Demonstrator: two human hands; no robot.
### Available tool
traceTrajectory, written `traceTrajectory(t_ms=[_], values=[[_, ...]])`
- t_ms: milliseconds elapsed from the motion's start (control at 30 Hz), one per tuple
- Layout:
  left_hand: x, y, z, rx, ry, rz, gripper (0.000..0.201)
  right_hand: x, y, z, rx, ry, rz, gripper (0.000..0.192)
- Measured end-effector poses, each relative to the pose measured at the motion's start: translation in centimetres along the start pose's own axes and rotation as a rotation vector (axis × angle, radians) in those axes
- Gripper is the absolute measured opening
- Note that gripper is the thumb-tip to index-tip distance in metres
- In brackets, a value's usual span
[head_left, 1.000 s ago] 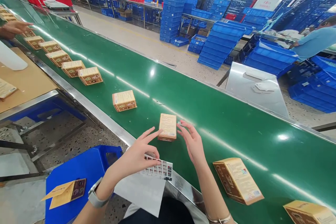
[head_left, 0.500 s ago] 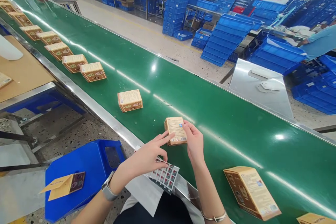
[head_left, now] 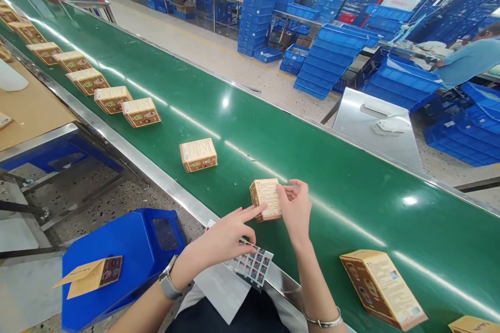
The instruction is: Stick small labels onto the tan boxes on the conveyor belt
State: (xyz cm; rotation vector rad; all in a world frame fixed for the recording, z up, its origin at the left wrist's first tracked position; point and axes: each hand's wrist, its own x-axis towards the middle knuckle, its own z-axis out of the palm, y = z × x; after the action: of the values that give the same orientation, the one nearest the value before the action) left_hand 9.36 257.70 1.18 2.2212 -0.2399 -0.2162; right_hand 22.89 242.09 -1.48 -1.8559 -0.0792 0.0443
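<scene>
Resting on the green conveyor belt [head_left: 351, 208], the small tan box [head_left: 264, 199] sits at its near edge. The right hand [head_left: 295, 210] curls over the box's right side, fingers bent. The left hand [head_left: 226, 239] touches its near corner with an outstretched forefinger, pinching a sticker sheet [head_left: 252, 266] just beside the belt's rail.

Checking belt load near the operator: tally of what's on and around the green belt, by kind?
Tan cartons on the belt: 11, counting the one under both hands
Sticker sheets: 1
Blue stools: 1
Flat cartons on the stool: 1
Total: 14
</scene>
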Motion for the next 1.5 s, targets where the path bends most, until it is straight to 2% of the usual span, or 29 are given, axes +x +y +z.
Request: traceTrajectory(t_ms=[67,133,233,300,333,433,567,733,800,867,933,1000,1033,1067,1133,1200,1333,1500], values=[[-0.4,0.5,-0.2,-0.054,0.057,-0.067,0.011,-0.1,-0.5,-1.0,-0.052,-0.006,-0.039,0.034],[-0.9,1.0,-0.6,-0.100,0.104,-0.147,0.012,-1.1,-1.4,-2.2,-0.141,-0.044,-0.163,0.029],[-1.7,1.7,-1.5,-0.097,0.138,-0.267,0.015,-3.5,-3.1,-3.8,-0.258,-0.292,-0.435,0.019],[-2.0,2.0,-2.0,-0.060,0.156,-0.312,0.017,-5.1,-3.8,-4.3,-0.294,-0.474,-0.583,0.014],[-2.0,2.1,-2.1,-0.044,0.164,-0.317,0.017,-5.7,-4.1,-4.4,-0.315,-0.524,-0.648,0.012],[-2.1,2.2,-2.3,-0.017,0.165,-0.310,0.017,-6.6,-4.0,-4.2,-0.382,-0.529,-0.790,0.011],[-2.0,2.4,-2.2,-0.001,0.160,-0.309,0.016,-6.6,-3.6,-3.6,-0.414,-0.505,-0.838,0.011],[-2.1,2.8,-2.4,-0.029,0.137,-0.321,0.016,-7.1,-3.9,-3.5,-0.360,-0.592,-0.781,0.011],[-2.4,2.2,-2.9,-0.103,0.125,-0.306,0.014,-7.4,-4.0,-3.7,-0.306,-0.638,-0.707,0.011],[-2.7,0.9,-4.1,-0.154,0.120,-0.212,0.014,-7.5,-4.0,-4.1,-0.212,-0.641,-0.576,0.010],[-2.8,-1.1,-5.8,-0.122,0.200,-0.100,0.014,-7.2,-3.7,-4.4,-0.055,-0.563,-0.398,0.013],[-2.6,-3.3,-7.7,-0.051,0.381,-0.103,0.016,-6.5,-3.0,-4.4,0.137,-0.432,-0.213,0.019],[-2.5,-4.4,-8.5,-0.046,0.436,-0.130,0.018,-6.0,-2.6,-4.3,0.231,-0.367,-0.129,0.021],[-2.3,-5.3,-9.1,-0.070,0.449,-0.154,0.020,-5.5,-2.2,-3.9,0.319,-0.315,-0.056,0.022],[-2.0,-6.2,-9.6,-0.117,0.401,-0.170,0.020,-4.5,-1.5,-2.9,0.464,-0.252,0.055,0.024],[-2.1,-6.2,-9.2,-0.103,0.325,-0.167,0.019,-3.5,-1.0,-1.5,0.562,-0.239,0.125,0.026],[-3.2,-4.3,-6.5,-0.058,0.211,-0.181,0.014,-1.9,-0.8,1.8,0.643,-0.257,0.194,0.029],[-3.5,-3.0,-3.8,-0.047,0.154,-0.119,0.008,-0.7,-0.5,5.3,0.647,-0.181,0.272,0.031]])
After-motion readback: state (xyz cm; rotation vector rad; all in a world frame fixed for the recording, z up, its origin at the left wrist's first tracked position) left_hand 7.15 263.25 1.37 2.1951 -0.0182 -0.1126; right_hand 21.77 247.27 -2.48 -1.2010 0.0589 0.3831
